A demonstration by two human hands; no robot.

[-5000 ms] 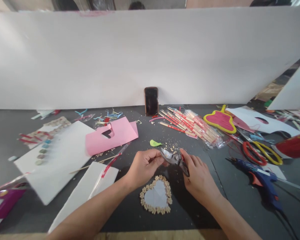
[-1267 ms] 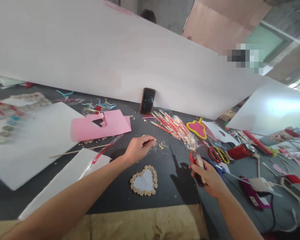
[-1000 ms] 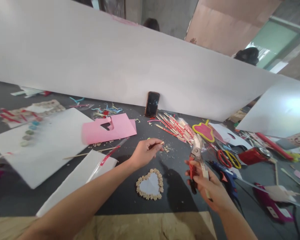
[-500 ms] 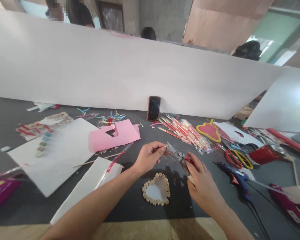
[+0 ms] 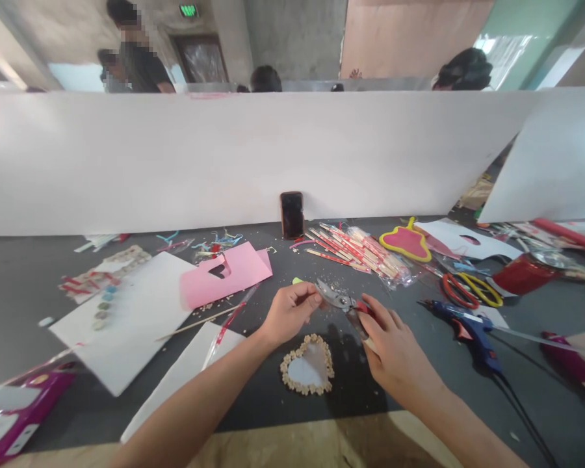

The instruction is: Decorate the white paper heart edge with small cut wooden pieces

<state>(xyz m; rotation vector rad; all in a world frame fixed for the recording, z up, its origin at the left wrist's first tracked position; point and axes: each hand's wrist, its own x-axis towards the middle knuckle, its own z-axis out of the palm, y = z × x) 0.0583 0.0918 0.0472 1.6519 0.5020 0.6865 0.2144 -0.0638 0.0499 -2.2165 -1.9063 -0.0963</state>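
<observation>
one pair of pruning shears [image 5: 338, 300], one glue gun [image 5: 463, 331], one pair of scissors [image 5: 470, 290], one phone [image 5: 292, 215].

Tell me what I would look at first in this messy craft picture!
Your eye would jump to the metal cutters with red handles, gripped in the right hand near the middle. Just below them lies a heart ringed with little beige bits. Up to the left, bright pink paper with a heart-shaped hole stands out.
</observation>
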